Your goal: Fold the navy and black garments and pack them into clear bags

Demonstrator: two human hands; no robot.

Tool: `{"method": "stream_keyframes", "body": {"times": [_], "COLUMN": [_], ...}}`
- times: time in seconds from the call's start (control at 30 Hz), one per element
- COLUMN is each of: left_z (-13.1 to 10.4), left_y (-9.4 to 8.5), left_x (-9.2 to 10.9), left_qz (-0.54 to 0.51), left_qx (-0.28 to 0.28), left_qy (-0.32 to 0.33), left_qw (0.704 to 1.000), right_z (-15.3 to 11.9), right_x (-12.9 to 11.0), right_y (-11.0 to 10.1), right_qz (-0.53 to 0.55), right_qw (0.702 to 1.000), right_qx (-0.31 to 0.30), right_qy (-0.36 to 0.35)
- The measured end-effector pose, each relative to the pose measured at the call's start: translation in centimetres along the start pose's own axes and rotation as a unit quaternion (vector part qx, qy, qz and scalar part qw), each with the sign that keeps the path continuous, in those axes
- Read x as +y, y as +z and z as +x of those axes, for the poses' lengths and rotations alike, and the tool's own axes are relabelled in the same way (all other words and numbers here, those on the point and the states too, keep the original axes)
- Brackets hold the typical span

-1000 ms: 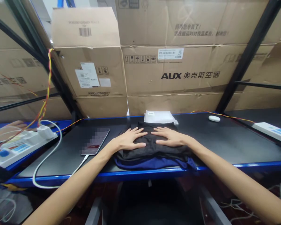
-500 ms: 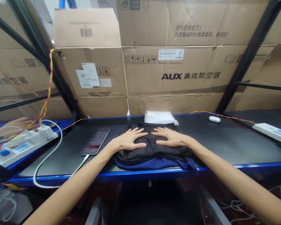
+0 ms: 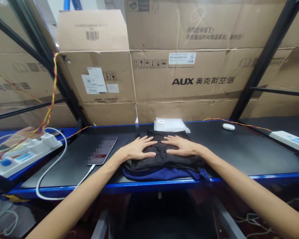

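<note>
A black folded cloth [image 3: 161, 163], perhaps a garment, lies near the front edge of the dark tabletop. Dark blue fabric [image 3: 161, 174] shows beneath its near side. My left hand [image 3: 139, 148] rests flat on the left part of the black cloth, fingers spread. On the right part lies my right hand [image 3: 180, 145], palm down with its fingers stretched out. Neither hand grips the cloth; a strip of it shows between them. Just behind the cloth sits a stack of clear plastic bags [image 3: 170, 124] with a small white label.
Left of the cloth lies a phone [image 3: 103, 152] with a white charging cable [image 3: 41, 176] looping over the table edge. Power strips [image 3: 27, 156] flank both sides. A white earbud case [image 3: 228, 126] is at the back right. Cardboard [image 3: 184, 93] walls the rear. Another person's hand [image 3: 27, 134] is at far left.
My hands and the cloth have stayed where they were. At far left, the other person's hand has shifted slightly.
</note>
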State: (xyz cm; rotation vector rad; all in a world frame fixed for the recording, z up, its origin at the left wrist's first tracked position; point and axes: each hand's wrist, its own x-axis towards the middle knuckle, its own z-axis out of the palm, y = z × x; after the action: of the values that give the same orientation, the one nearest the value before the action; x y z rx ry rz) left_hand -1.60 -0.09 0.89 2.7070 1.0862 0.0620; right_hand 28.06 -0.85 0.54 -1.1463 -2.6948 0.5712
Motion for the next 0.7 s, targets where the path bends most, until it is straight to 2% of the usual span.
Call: {"method": "stream_keyframes", "body": {"times": [0.7], "left_z": [0.06], "left_y": [-0.13], "left_x": [0.14], "left_qz": [0.008], "left_qx": [-0.012], "left_qy": [-0.006], "left_qw": [1.0], "right_z": [0.02], "right_x": [-0.02], "right_y": [-0.06], "right_qz": [-0.002], "right_qw": [1.0], "right_qx": [-0.004], "right_qy": [0.002]}}
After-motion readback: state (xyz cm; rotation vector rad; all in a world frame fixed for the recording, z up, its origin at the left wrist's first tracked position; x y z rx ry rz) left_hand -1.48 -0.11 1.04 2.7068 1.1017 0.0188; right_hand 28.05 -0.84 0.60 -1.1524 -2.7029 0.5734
